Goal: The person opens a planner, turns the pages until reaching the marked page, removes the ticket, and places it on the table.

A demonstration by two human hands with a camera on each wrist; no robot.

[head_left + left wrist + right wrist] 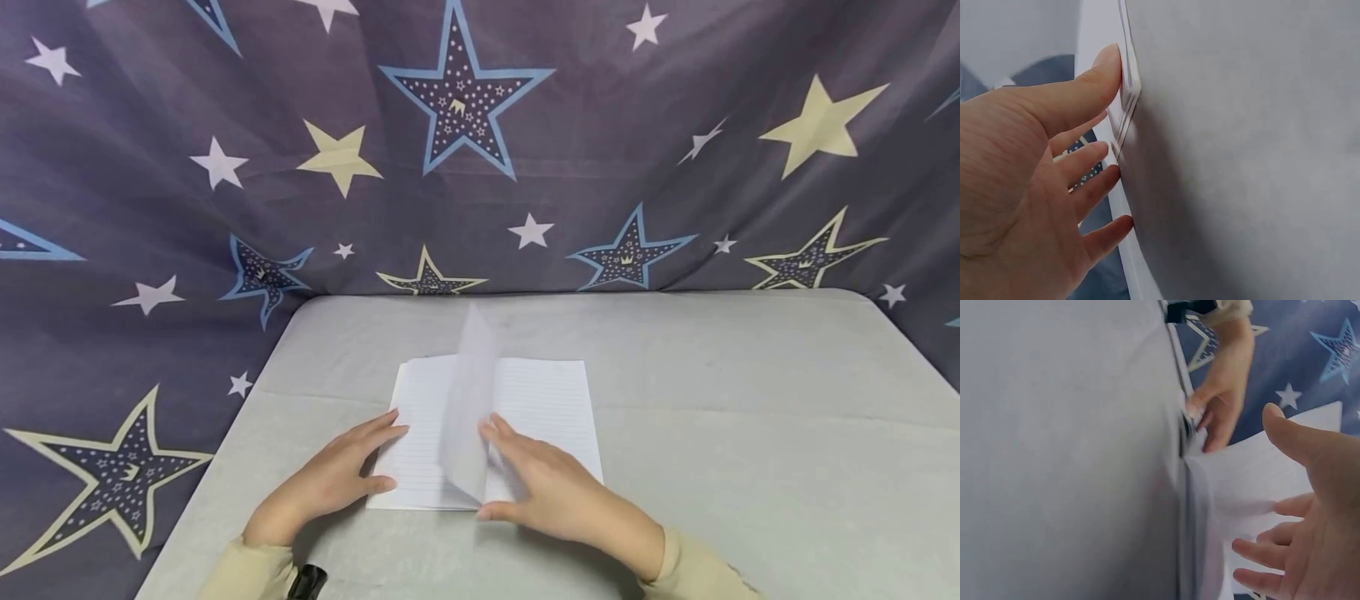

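Note:
An open notebook with white lined pages lies on the grey-covered table. One loose-standing page rises near its middle, blurred and partway between the two sides. My left hand rests at the notebook's left edge, fingers spread; in the left wrist view its thumb lies along the page edges near a corner. Over the right-hand side is my right hand, its fingertips right at the standing page. The right wrist view shows those fingers spread and relaxed beside the raised sheet.
Pale grey cloth covers the table around the notebook. Behind and to the left hangs a dark curtain printed with stars. A black band shows at the left sleeve.

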